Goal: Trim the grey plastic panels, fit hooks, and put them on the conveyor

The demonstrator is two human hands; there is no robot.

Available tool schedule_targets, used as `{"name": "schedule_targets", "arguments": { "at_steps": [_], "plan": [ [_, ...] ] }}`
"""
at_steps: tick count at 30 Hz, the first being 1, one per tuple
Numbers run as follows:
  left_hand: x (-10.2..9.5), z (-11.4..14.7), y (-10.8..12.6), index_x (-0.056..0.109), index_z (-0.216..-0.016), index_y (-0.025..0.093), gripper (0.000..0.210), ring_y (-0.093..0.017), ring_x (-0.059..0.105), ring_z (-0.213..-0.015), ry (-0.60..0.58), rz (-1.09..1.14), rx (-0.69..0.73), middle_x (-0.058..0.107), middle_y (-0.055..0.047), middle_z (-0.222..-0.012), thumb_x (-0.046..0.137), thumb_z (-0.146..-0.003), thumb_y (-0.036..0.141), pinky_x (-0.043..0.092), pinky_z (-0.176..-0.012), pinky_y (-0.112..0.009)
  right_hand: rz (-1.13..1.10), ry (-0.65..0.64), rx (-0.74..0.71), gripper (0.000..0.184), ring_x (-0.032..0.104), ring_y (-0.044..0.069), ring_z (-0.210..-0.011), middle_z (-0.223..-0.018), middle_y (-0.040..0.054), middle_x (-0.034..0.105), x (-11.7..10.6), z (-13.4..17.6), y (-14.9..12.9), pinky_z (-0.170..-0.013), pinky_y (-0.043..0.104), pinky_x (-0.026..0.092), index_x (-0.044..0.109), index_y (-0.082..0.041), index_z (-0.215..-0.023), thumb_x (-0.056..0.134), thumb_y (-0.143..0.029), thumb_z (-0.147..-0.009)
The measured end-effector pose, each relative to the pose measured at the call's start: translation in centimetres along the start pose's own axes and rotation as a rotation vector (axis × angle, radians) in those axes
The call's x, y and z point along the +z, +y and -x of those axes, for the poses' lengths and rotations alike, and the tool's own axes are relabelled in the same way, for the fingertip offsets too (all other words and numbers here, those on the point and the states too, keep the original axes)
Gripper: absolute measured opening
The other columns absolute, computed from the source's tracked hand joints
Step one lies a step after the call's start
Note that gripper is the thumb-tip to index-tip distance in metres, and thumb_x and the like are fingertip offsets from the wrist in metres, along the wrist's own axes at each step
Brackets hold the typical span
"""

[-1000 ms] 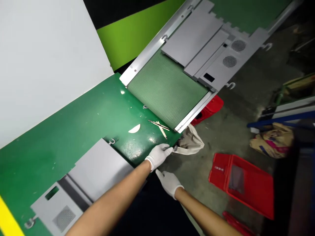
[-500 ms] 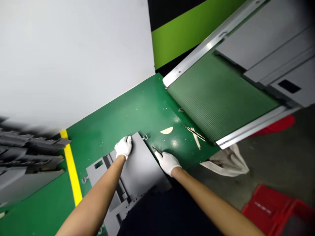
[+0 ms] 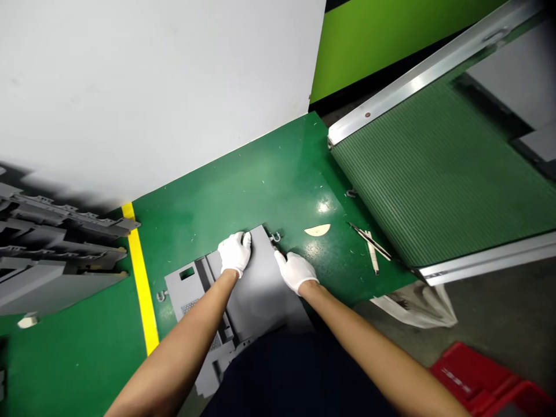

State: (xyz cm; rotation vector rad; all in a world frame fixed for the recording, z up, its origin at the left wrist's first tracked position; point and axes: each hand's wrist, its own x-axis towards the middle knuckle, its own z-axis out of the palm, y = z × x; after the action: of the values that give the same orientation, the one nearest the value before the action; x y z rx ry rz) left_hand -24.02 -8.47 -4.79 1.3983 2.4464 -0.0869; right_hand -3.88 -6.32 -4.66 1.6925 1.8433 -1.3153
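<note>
A grey moulded plastic panel [image 3: 269, 289] with slots and a grille lies on the green tabletop [image 3: 208, 208], its near end against my body. My left hand [image 3: 235, 253], in a white glove, grips the panel near its far edge, fingers together. My right hand [image 3: 296, 271], also gloved, is closed at the panel's right edge around a small knife-like tool [image 3: 275, 248]. Only the tool's dark, thin tip shows; the rest is hidden in the glove. A metal hook [image 3: 275, 237] sits by the panel's far right corner, and another hook [image 3: 161, 296] by its left side.
Right of my hands lie a pale half-round piece [image 3: 317, 230], tweezers [image 3: 369, 240] and a white-handled cutter [image 3: 372, 255]. A ribbed green conveyor [image 3: 403, 185] borders the table. Grey parts [image 3: 56, 249] stand at left, past a yellow stripe [image 3: 141, 278]. A red bin [image 3: 473, 370] stands lower right.
My right hand has slid the tool along the panel's right edge toward its far corner. The left hand keeps its place on the panel. The whole view has shifted.
</note>
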Motion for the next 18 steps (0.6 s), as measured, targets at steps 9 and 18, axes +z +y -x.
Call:
{"name": "schedule_targets", "arguments": {
  "at_steps": [9,18],
  "plan": [
    [-0.1,0.0,0.2,0.073,-0.112,0.020,0.050,-0.030,0.069,-0.105,0.006,0.026,-0.006,0.076,-0.013,-0.112,0.035,-0.103,0.050,0.046,-0.094,-0.040,-0.032,-0.046,0.013,0.076,0.069,0.033,-0.113,-0.118,0.0231,0.074,-0.6,-0.2,-0.4,-0.096,0.042,0.050,0.071,-0.014,-0.109,0.017,-0.068,-0.101],
    [-0.9,-1.2,0.8,0.072,-0.118,0.020,0.057,-0.030,0.069,-0.110,-0.070,0.060,0.009,0.075,-0.014,-0.117,0.031,-0.103,0.057,0.049,-0.097,-0.041,0.159,-0.088,-0.106,0.072,0.069,0.032,-0.115,-0.122,0.0247,0.072,-0.7,-1.9,-1.2,-0.097,0.040,0.049,0.066,-0.011,-0.126,0.013,-0.055,-0.105]
  ]
}}
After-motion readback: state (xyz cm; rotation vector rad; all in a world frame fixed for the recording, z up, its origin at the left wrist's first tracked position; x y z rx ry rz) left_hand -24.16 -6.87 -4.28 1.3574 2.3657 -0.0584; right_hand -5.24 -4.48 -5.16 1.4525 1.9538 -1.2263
